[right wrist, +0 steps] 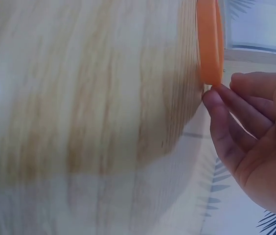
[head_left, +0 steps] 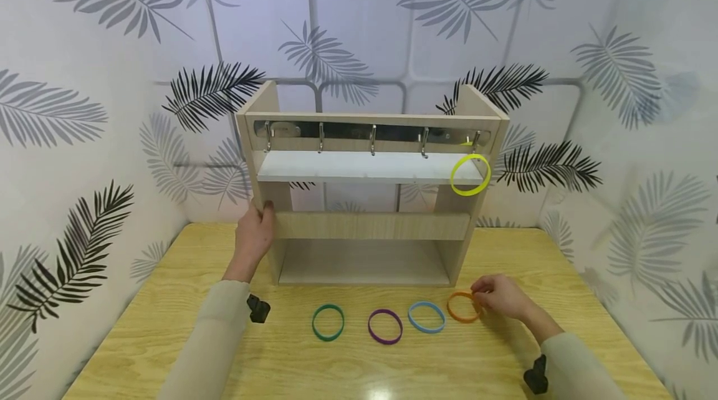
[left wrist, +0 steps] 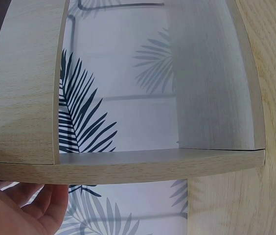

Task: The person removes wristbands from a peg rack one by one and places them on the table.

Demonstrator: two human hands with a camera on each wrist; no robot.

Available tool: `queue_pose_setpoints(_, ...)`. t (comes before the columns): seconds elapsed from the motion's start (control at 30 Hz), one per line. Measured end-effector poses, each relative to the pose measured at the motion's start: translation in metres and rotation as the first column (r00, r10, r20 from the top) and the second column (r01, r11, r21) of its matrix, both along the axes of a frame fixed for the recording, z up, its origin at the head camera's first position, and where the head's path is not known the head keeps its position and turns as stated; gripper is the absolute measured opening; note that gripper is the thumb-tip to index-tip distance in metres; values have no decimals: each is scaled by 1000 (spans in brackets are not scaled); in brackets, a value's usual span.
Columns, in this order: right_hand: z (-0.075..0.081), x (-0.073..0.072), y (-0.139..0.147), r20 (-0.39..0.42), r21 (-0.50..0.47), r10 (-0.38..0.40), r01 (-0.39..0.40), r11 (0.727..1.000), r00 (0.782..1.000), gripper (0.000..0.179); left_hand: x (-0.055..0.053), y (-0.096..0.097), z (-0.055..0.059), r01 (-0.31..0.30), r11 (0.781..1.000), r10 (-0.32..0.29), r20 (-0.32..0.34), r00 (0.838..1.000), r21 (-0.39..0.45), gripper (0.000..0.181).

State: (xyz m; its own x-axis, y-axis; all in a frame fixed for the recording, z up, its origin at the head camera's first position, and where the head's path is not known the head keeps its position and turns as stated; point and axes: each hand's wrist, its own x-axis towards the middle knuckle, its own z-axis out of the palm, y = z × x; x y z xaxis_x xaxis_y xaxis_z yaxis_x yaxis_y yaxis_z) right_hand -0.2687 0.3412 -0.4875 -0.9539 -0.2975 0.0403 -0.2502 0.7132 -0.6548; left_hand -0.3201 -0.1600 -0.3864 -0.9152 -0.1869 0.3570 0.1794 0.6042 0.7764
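Observation:
My left hand (head_left: 254, 232) grips the left side panel of a small wooden shelf rack (head_left: 373, 225), thumb in front and fingers behind the board. In the left wrist view, fingers (left wrist: 55, 203) show curled beyond the panel's edge. At the rack's front right, my right hand (head_left: 502, 296) reaches to an orange silicone wristband (head_left: 463, 319) lying on the table. Its fingertips are right at the band's near edge in the right wrist view, with the thumb a little apart from it. A yellow wristband (head_left: 470, 192) hangs from the rightmost metal hook.
Blue (head_left: 426, 329), purple (head_left: 384, 341) and green (head_left: 328, 338) wristbands lie in a row on the wooden table (head_left: 348, 375) before the rack. Several metal hooks line the rack's upper rail (head_left: 348, 131). Leaf-patterned wallpaper (head_left: 359, 26) stands behind and at both sides.

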Motion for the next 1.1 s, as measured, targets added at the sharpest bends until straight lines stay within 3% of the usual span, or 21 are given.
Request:
queue_pose_setpoints(0.13, 3, -1, 2, -59, 54, -2, 5, 999, 998, 11, 0, 0, 1, 1, 1000, -1, 3, 1000, -1, 54)
queue_pose_setpoints(0.43, 26, 2, -1, -160, 41, -27, 34, 999, 987, 14, -1, 0, 3, -4, 1000, 4, -14, 1000, 2, 51)
queue_pose_setpoints(1.1, 56, 10, -15, -261, 47, -35, 49, 998, 965, 8, -1, 1, 0, 3, 1000, -3, 1, 1000, 22, 53)
